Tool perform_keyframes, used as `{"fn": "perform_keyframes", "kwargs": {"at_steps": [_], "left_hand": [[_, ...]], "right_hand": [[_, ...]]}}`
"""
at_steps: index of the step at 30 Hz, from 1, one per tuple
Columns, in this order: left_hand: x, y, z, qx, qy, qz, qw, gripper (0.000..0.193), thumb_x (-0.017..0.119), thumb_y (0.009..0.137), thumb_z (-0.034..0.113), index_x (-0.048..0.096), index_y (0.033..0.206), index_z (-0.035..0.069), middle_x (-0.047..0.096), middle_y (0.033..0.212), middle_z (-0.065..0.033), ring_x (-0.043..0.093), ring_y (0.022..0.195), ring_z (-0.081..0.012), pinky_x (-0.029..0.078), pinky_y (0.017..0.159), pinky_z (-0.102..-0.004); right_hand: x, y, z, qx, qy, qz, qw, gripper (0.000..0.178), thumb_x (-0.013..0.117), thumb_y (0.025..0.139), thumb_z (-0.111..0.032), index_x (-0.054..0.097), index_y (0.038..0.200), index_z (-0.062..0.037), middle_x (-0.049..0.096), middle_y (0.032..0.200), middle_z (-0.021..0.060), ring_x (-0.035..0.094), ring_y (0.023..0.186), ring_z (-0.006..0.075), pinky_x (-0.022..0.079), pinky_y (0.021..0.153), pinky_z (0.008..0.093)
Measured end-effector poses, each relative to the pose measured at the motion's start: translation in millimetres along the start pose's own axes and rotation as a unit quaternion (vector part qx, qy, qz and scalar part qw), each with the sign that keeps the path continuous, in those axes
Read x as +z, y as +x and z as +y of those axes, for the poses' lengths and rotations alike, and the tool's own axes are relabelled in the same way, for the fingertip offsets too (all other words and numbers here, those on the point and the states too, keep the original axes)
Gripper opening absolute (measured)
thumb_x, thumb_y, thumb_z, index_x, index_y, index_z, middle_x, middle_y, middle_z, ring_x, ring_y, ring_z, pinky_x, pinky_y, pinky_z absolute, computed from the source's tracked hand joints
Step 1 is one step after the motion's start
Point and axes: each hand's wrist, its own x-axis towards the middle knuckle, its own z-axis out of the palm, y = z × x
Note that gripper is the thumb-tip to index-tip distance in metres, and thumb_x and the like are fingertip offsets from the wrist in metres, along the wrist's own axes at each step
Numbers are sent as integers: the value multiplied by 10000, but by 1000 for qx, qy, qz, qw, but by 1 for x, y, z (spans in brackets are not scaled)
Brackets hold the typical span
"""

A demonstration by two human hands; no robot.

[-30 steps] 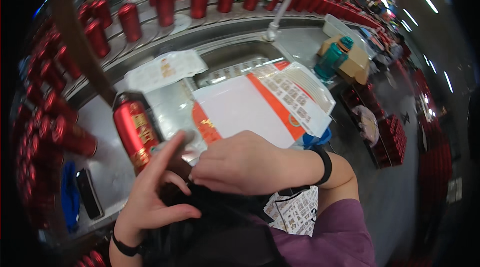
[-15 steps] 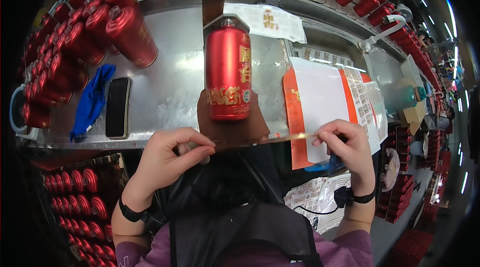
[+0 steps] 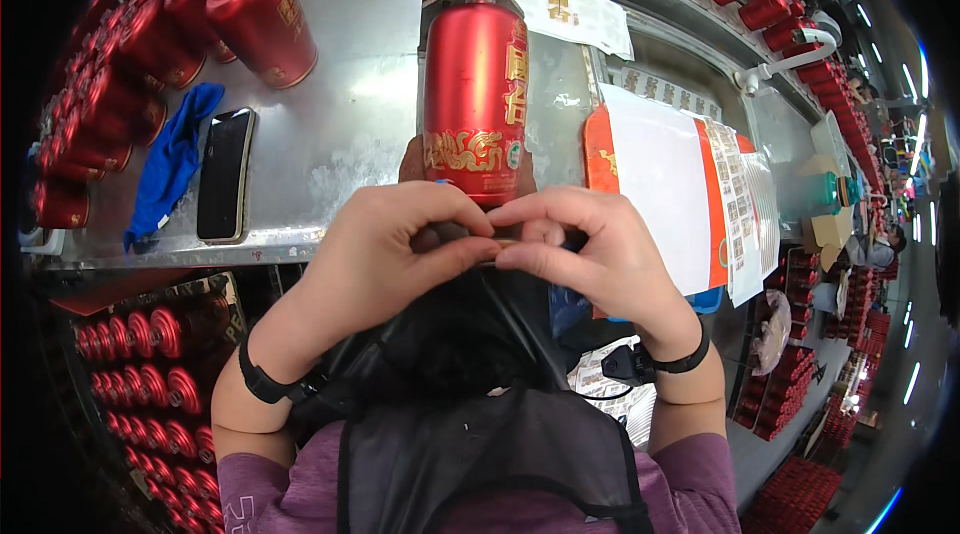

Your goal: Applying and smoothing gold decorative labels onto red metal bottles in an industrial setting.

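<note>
Bottle (image 3: 472,94), red with gold ornament, just beyond left hand (image 3: 385,249) and right hand (image 3: 592,246), close together, pinching a mostly hidden thin strip (image 3: 506,243); to their left, smartphone (image 3: 227,174) on desk (image 3: 350,74).

Both forearms (image 3: 262,359) angle inward, elbows out, and from here I see left hand (image 3: 395,244) and right hand (image 3: 600,249) meeting in front of the torso, thumbs and index fingers pinched tip to tip, other fingers curled.
</note>
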Motion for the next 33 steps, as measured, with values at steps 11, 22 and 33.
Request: {"fn": "perform_keyframes", "kwargs": {"at_steps": [11, 22, 33], "left_hand": [[-5, 8, -29, -20, -66, 113, 991, 86, 739, 865, 48, 687, 923, 13, 584, 771, 56, 462, 674, 1, 361, 599, -174], [0, 9, -38, -8, -89, 127, 988, 90, 738, 866, 47, 677, 931, 31, 521, 746, 97, 376, 635, 16, 293, 564, -169], [2, 9, -41, -5, -96, 129, 987, 86, 731, 874, 49, 669, 932, 31, 542, 757, 94, 403, 631, 29, 309, 559, -155]], "right_hand": [[6, 17, 21, 54, 37, 101, 993, 142, 746, 853, -132, 686, 838, -5, 569, 627, -34, 474, 561, 18, 375, 522, 207], [6, 20, 29, 61, 15, 112, 992, 194, 772, 836, -190, 682, 799, -22, 549, 664, -27, 440, 555, 19, 348, 512, 215], [6, 20, 34, 69, 42, 106, 991, 178, 764, 850, -194, 682, 814, -40, 495, 610, -76, 393, 545, 5, 302, 500, 205]]}}
